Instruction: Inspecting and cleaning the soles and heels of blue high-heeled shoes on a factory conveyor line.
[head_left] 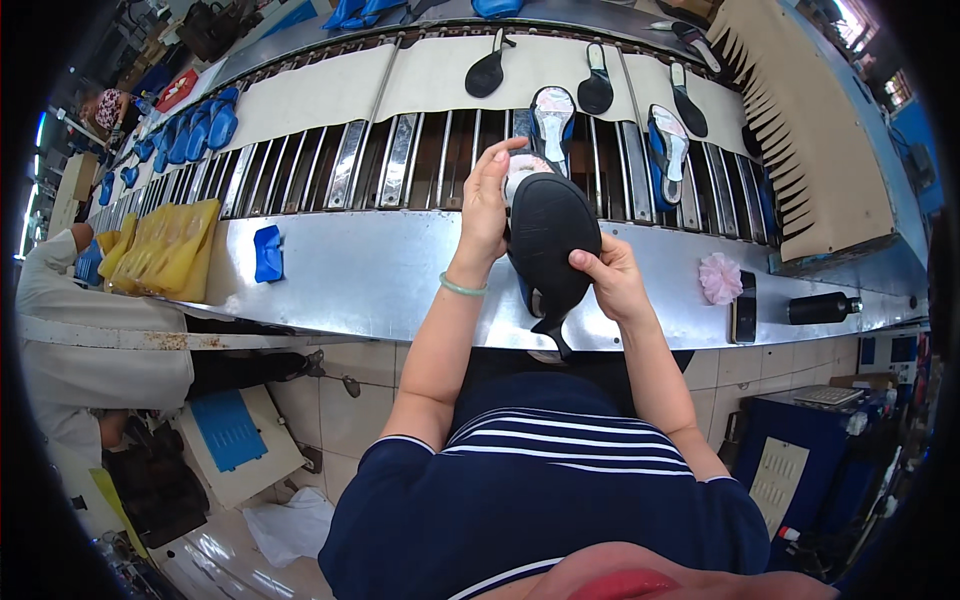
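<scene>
In front of me, at the bench edge, a black shoe sole [548, 232] with a slim heel pointing down toward me lies over a shoe on a blue last [519, 172]. Part of that shoe's whitish-pink underside shows at the upper left; the sole hides most of it. My right hand [612, 278] grips the sole's right edge, thumb on its black face. Along the left side, my left hand [484, 205] holds the shoe, its fingers reaching up round the edge. A light green bangle [462, 285] circles my left wrist.
Beyond the metal bench [370, 270] runs a slatted conveyor [300, 165] with white sheets, black heeled soles [485, 75] and blue-lasted shoes [667, 155]. Yellow lasts [165, 250] and a blue piece [268, 253] lie left; a pink scrunchie [720, 278] and black bottle [822, 308] right. Someone in pale clothing [100, 330] stands at left.
</scene>
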